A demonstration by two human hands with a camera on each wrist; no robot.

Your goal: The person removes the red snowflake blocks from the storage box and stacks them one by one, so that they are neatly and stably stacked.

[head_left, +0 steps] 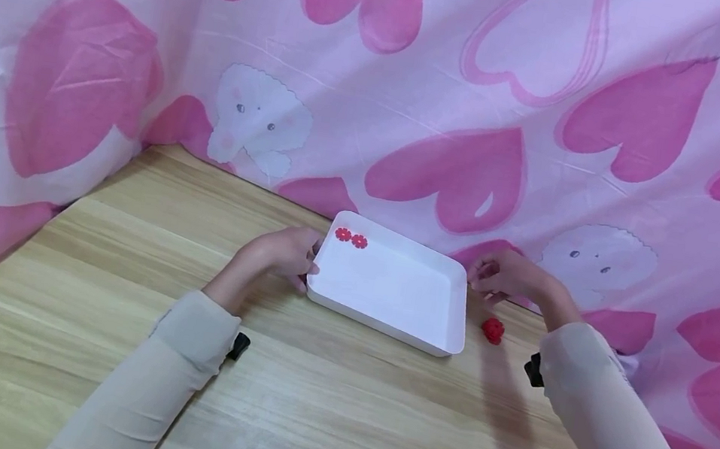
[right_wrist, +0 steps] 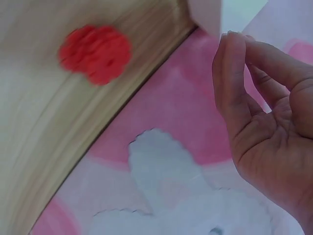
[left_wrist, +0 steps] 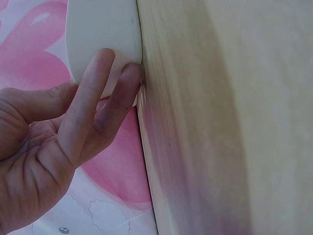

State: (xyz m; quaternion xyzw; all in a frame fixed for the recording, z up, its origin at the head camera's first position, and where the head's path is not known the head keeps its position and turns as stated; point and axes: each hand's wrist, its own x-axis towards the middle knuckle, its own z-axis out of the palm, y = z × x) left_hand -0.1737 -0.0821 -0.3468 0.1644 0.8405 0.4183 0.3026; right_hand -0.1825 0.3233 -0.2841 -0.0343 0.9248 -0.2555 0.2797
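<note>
A white rectangular tray (head_left: 393,286) lies on the wooden table toward the back. Inside its far left corner, two small red flower-shaped pieces (head_left: 360,241) sit side by side. My left hand (head_left: 277,251) holds the tray's left end; in the left wrist view, two long fingers (left_wrist: 88,98) lie along the outer wall and another digit reaches the rim. At the far right corner, my right hand (head_left: 513,275) has its fingertips drawn together right at the rim. Below that hand, a little pile of red flower-shaped pieces (right_wrist: 95,54) rests on the table.
A pink and white curtain (head_left: 443,167) with hearts and cartoon animals hangs along the table's back and left edges, close behind the tray. The wood-grain table (head_left: 323,402) stretches out in front of the tray, between the two sleeved forearms.
</note>
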